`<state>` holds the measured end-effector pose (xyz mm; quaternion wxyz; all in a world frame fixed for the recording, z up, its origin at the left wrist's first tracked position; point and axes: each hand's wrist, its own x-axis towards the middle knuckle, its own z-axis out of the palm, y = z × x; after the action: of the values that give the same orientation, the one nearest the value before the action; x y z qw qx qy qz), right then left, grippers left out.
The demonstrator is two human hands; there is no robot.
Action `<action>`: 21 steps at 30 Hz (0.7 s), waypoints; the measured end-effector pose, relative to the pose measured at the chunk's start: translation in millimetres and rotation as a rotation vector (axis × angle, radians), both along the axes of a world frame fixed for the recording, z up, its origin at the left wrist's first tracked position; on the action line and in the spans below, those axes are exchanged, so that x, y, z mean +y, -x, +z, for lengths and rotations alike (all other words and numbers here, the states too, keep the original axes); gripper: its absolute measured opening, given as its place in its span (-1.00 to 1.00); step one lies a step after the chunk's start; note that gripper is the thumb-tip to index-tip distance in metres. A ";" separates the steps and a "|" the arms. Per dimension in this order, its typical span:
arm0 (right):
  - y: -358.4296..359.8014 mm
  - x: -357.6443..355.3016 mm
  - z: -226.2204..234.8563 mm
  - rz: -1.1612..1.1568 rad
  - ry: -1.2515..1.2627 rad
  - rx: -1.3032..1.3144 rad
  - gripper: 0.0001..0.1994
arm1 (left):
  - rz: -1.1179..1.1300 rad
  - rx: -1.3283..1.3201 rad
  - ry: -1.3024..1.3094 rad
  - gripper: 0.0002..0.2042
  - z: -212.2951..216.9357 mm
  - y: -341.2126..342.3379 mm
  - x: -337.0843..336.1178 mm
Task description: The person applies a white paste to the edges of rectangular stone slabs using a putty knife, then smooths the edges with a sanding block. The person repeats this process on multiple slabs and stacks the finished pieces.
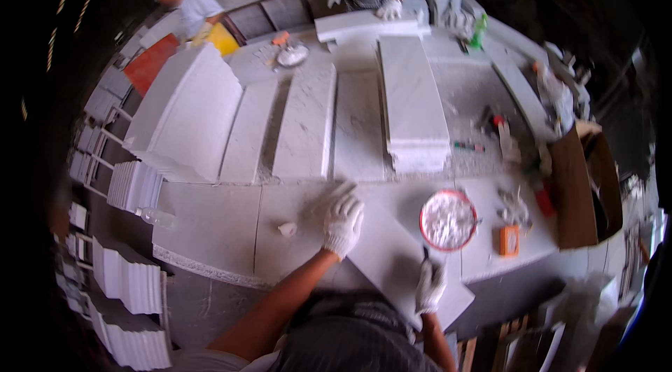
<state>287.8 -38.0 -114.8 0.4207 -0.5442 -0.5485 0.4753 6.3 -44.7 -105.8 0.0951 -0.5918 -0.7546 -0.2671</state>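
Head view, your gloved left hand [342,221] flat and spread on a marble slab [392,256], right hand [430,284] gripping a dark tool [425,256], red-rimmed bowl [448,219] nearby on the tabletop [210,225].

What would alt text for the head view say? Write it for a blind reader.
A person's gloved left hand presses flat on a pale stone slab lying on a dusty workbench, while the gloved right hand grips a dark tool at the slab's edge. A red-rimmed bowl sits nearby.

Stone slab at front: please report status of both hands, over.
Left hand gloved, flat on stone slab. Right hand gloved, holds dark tool on slab's near end. Red-rimmed bowl just right of slab.
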 end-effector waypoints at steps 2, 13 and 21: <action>-14.7 14.7 -8.0 -0.028 -0.068 0.069 -0.87 | 0.005 0.019 -0.017 -0.74 -4.2 -4.2 -1.6; -43.1 74.9 23.1 0.051 -0.027 -0.346 -0.69 | 0.002 0.023 -0.001 -0.78 -3.2 -2.9 1.5; -24.2 74.7 27.3 0.040 -0.128 -0.550 -0.74 | 0.009 0.014 -0.003 -0.78 -8.1 0.2 0.3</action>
<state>312.0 36.8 -87.5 0.2800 -0.6144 -0.6815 0.2822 6.1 -44.4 -113.9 0.1024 -0.5902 -0.7560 -0.2639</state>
